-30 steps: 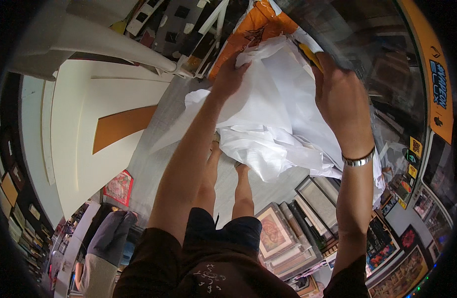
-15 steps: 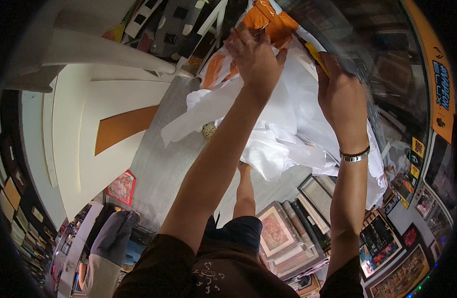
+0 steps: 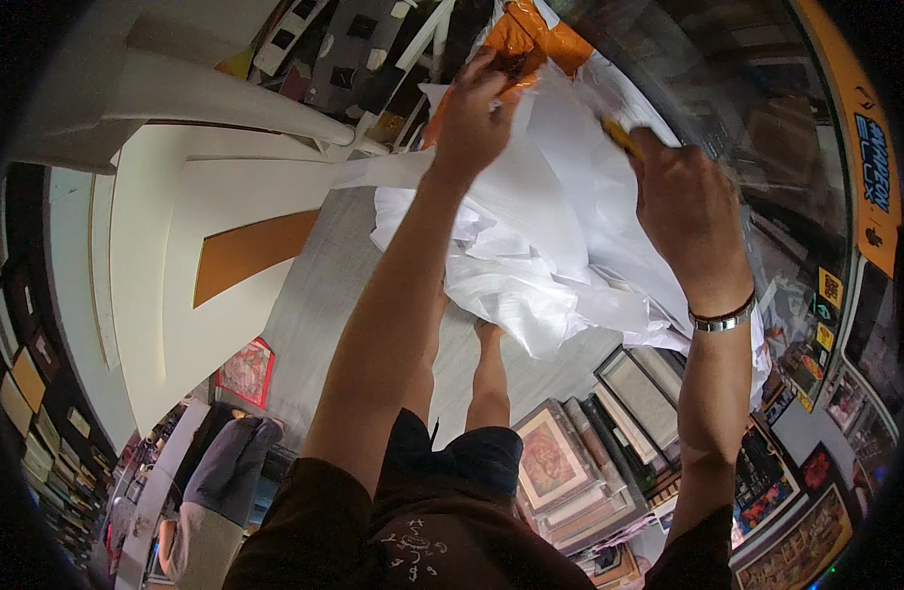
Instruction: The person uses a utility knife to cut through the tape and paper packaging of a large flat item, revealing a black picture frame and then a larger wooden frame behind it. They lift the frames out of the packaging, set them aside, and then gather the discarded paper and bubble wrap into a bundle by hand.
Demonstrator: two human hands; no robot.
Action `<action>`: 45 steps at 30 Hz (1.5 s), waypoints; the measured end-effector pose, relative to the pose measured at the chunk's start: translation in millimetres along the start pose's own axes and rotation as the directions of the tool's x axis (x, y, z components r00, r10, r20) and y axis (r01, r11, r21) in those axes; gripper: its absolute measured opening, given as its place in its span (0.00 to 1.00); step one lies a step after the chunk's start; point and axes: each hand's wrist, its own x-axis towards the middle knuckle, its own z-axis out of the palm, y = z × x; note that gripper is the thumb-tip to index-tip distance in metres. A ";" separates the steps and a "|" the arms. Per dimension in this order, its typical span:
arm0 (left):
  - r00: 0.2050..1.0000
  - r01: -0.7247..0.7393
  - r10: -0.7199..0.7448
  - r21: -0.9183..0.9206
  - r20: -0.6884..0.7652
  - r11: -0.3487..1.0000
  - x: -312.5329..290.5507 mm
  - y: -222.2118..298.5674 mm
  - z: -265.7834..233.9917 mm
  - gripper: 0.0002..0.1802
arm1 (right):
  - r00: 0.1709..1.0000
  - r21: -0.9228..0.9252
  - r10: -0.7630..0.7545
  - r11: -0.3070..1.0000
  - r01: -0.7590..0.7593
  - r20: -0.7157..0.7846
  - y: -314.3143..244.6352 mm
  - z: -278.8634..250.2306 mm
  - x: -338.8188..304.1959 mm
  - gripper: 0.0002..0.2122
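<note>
Crumpled white wrapping sheets lie heaped in front of me, with a shiny orange plastic wrapper at their far end. My left hand is at the upper left of the heap, beside the orange wrapper. Its fingers are curled closed on the white sheeting, though the exact grip is partly hidden. My right hand grips a slim yellow utility knife over the right side of the heap. The knife's tip is blurred, so whether it touches the sheeting does not show.
Framed pictures lean in a stack at the lower right. A glass pane runs along the right. Pale panels stand at the left, and frame pieces crowd the far left. A person's grey-clad leg is at lower left.
My left hand has moved left and toward me, its fingers now more curled. The white sheeting has shifted with it. My right hand and the knife have come slightly nearer and right.
</note>
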 end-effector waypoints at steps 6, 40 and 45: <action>0.991 0.115 -0.116 0.013 0.070 0.993 -13.2 -10.4 -15.3 0.12 | 0.987 0.023 0.033 0.999 -0.030 -0.156 -6.3 22.6 25.2 0.08; 0.993 0.068 -0.053 0.141 -0.109 0.988 31.0 3.1 -2.2 0.08 | 0.991 0.107 0.056 0.993 -0.043 -0.119 -16.5 51.0 48.6 0.11; 0.923 0.374 -0.381 -0.099 -0.058 0.922 23.3 -12.0 -6.3 0.13 | 0.988 0.095 0.053 0.995 -0.039 -0.147 -17.6 17.6 30.2 0.10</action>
